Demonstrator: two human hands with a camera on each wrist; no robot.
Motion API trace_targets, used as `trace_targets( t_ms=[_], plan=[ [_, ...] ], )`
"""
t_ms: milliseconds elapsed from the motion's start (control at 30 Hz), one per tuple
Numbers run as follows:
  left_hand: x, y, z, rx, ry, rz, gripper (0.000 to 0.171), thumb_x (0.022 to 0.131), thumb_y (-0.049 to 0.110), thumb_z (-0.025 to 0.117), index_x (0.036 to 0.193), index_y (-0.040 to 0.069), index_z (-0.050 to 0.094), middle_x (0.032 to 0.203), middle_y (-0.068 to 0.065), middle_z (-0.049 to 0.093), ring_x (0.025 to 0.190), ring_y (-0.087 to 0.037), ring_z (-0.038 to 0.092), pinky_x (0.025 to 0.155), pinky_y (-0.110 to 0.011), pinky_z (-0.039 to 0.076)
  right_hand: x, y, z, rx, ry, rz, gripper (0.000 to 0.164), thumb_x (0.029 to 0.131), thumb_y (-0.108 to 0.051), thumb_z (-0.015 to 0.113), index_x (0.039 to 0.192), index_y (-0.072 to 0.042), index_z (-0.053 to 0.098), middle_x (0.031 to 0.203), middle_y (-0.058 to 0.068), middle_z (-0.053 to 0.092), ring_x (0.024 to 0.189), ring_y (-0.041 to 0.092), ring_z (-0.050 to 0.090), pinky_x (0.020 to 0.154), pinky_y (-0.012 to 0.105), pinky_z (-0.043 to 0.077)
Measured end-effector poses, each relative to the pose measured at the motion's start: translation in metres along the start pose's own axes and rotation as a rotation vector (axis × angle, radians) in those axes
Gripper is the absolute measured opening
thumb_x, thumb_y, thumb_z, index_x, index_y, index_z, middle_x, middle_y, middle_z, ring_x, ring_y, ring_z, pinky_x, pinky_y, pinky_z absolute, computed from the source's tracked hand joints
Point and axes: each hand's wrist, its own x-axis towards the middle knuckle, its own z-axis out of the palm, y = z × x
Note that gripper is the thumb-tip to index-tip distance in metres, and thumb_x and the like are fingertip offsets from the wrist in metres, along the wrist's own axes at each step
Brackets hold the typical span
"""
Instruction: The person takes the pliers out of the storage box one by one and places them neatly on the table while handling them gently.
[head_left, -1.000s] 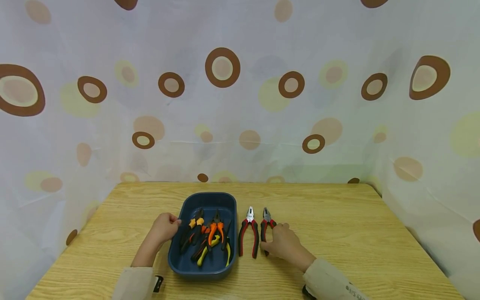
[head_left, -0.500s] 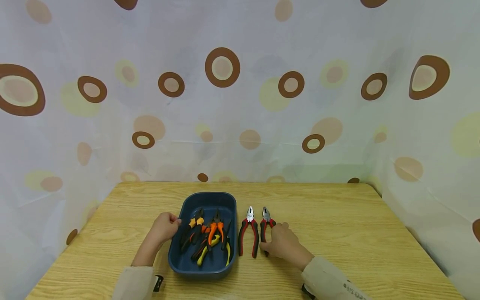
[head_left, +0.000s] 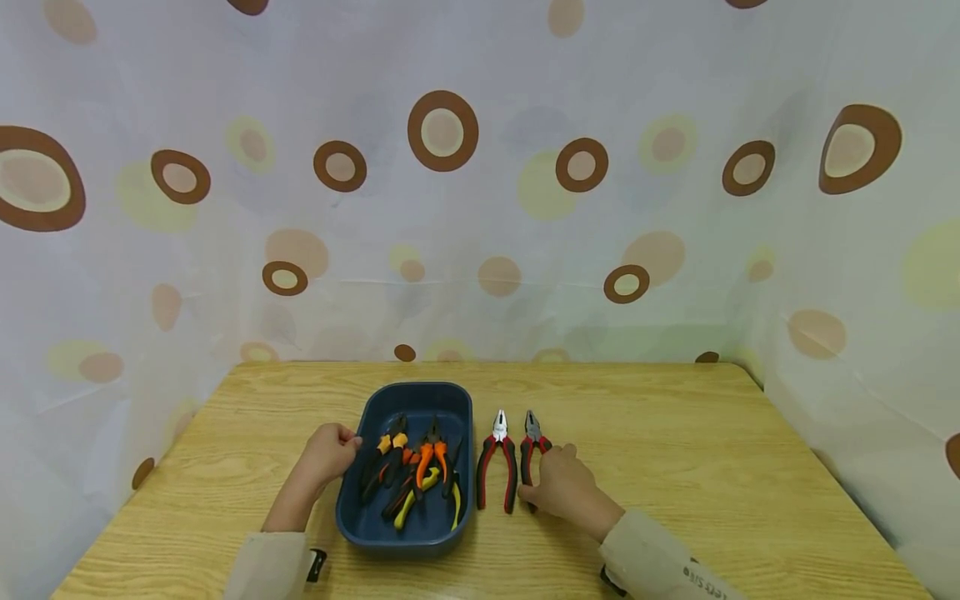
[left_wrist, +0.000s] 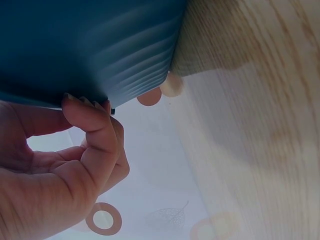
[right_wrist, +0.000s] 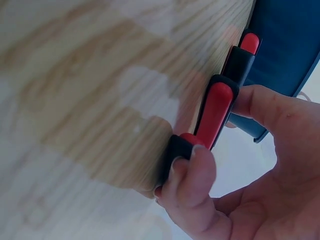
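My left hand (head_left: 327, 457) is at the left rim of a dark blue plastic box (head_left: 405, 548). In the left wrist view its curled fingers pinch the box's edge. Several pliers lie inside the box, among them one with orange handles (head_left: 426, 458) and one with yellow handles (head_left: 406, 508). To the right of the box, pliers with red-and-black handles and a bright head (head_left: 500, 431) lie on the table. Beside them is a similar, darker-headed pair of pliers (head_left: 532, 427). My right hand (head_left: 564, 485) grips this pair by its spread handles (right_wrist: 216, 110), thumb on one side and fingers on the other.
Both pairs of pliers outside the box lie on a wooden table (head_left: 675, 450), heads pointing to the back. A white curtain (head_left: 495, 208) with brown rings and pale spots hangs behind the table and on both sides.
The head view has tilted very slightly. Both hands, the box and the pliers have stayed practically in place.
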Motion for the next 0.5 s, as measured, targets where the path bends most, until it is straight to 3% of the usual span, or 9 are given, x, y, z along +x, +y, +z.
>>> trace_targets(
  t_ms=[500],
  plan=[
    [-0.0001,-0.0002,0.0005,0.006,0.000,-0.011,0.016,0.094,0.004,0.052,0.095,-0.012,0.054,0.085,-0.017,0.053,0.070,-0.021,0.052,0.056,-0.029,0.045,-0.0028,-0.0032,-0.0013,-0.020,-0.015,0.005,0.045,0.078,-0.030,0.076,0.055,-0.006,0.045,0.079,0.013,0.041,0.050,0.014,0.037,0.042,0.024,0.030]
  ],
)
